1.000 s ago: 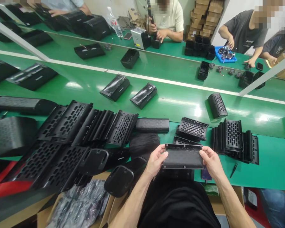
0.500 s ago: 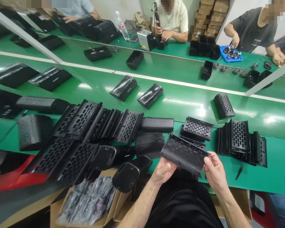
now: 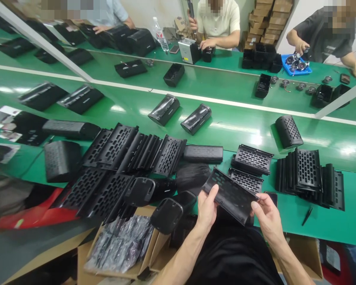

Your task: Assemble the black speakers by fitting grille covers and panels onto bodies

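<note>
Between my two hands I hold a black speaker grille panel (image 3: pixel 230 194), tilted above the near edge of the green bench. My left hand (image 3: pixel 207 208) grips its left end, thumb on top. At the right end, my right hand (image 3: pixel 265 213) pinches the corner between thumb and fingers. Just behind the panel lie slotted black grilles (image 3: pixel 253 159). A larger stack of the same grilles (image 3: pixel 307 174) stands to the right. On the left are more slotted grilles (image 3: pixel 117 146), spread in overlapping rows, and a black speaker housing (image 3: pixel 166 215) near the bench edge.
A green conveyor belt (image 3: pixel 225 124) runs across, carrying black housings (image 3: pixel 197 118). Below the bench, an open carton (image 3: pixel 145 259) holds plastic-wrapped parts. A dark pen-like tool (image 3: pixel 307 216) lies at right. Several co-workers sit opposite; one reaches over a blue tray (image 3: pixel 286 68) of speaker drivers.
My left thumb has come up onto the panel's upper face, and the panel has tilted, its right end lower. The camera view has shifted slightly left.
</note>
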`<state>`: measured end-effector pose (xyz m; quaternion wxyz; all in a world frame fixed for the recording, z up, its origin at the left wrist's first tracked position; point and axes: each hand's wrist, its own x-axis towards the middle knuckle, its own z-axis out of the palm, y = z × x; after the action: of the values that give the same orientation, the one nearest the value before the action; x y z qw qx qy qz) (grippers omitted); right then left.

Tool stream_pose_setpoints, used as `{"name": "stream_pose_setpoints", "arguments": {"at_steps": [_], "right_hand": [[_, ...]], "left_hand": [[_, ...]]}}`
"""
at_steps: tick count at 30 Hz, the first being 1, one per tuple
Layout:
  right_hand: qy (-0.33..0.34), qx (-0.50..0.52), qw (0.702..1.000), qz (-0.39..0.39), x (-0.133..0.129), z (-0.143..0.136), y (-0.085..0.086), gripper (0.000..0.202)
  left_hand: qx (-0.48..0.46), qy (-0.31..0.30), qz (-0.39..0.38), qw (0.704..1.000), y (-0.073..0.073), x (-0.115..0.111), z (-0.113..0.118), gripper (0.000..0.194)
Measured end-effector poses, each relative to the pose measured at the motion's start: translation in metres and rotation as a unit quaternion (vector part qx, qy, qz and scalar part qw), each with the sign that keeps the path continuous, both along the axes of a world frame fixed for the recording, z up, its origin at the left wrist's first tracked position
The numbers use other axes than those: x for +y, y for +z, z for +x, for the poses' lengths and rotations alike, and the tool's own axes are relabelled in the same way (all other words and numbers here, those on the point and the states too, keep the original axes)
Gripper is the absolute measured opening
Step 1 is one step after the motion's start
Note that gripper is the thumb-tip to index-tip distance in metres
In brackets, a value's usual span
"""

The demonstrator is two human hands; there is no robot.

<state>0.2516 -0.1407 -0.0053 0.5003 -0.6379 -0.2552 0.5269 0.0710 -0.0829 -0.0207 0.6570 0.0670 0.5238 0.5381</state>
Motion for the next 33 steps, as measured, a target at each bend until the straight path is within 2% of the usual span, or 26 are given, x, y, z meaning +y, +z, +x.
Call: {"name": "stream_pose_setpoints", "arguments": {"at_steps": [5,17,25,33], "right_hand": [[0.014,-0.003,1.0,-0.018,0.003,-0.005,-0.006,0.051],[0.018,0.011,0.999,-0.048,0.007,-0.01,-0.007,0.057],[0.019,0.03,0.999,-0.04,0.011,-0.015,-0.005,0.056],[0.037,0.037,0.997,-0.056,0.01,-0.017,-0.007,0.061]], "left_hand": [[0.055,0.007,-0.021,0.998,0.001,0.004,0.001,0.037],[0.062,0.006,-0.019,0.998,0.0,0.006,-0.002,0.024],[0.073,-0.022,-0.003,0.997,0.0,0.004,-0.006,0.037],[0.082,-0.02,-0.003,0.996,-0.006,0.004,-0.008,0.031]]}}
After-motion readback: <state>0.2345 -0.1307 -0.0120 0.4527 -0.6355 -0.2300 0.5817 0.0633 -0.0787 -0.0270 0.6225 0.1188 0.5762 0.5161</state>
